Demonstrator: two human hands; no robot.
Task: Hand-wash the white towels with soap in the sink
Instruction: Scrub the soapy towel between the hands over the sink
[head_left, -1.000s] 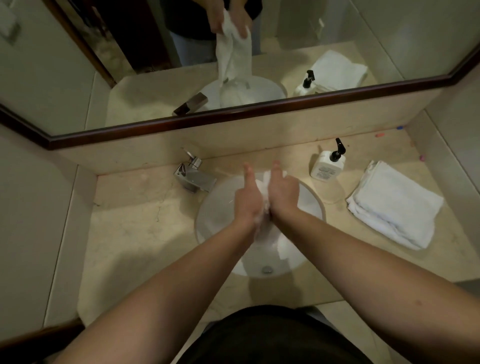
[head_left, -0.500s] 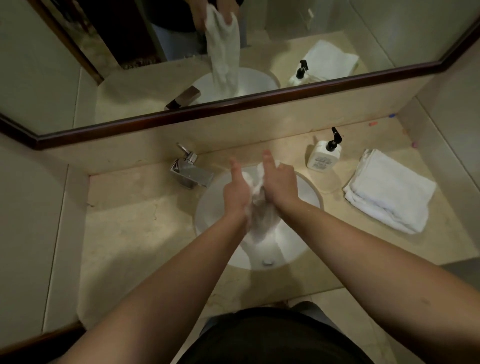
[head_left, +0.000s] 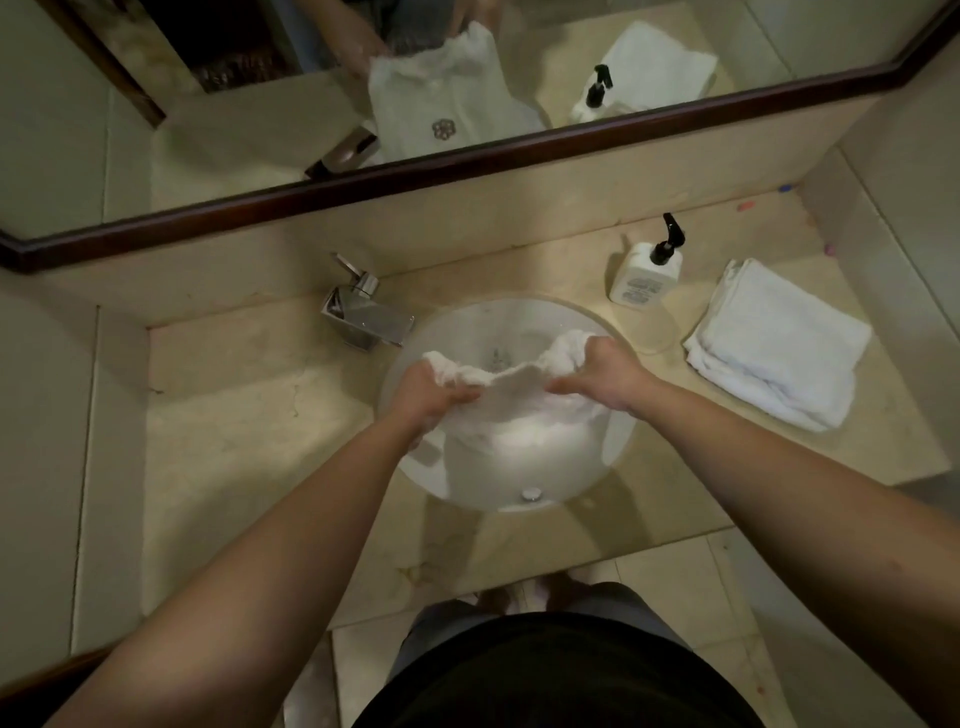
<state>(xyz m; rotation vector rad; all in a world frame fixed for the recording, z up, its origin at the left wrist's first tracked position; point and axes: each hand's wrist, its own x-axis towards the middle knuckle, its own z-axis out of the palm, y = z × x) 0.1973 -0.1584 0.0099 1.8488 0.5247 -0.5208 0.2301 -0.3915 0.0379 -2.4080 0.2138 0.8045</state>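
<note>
— Where does the wash stand?

— One white towel (head_left: 519, 415) hangs stretched over the sink (head_left: 613, 467), the left hand (head_left: 431, 395) and right hand (head_left: 608, 371) each with a grip bunched on its top edge.

— And beyond?

— A soap bottle (head_left: 644, 273) and folded towels (head_left: 779, 345) sit on the tabletop (head_left: 234, 415), seemingly unwashed; most work looks left.

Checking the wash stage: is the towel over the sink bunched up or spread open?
Spread open. The left hand and right hand grip the towel at its top edge, apart, and it hangs into the sink.
</note>
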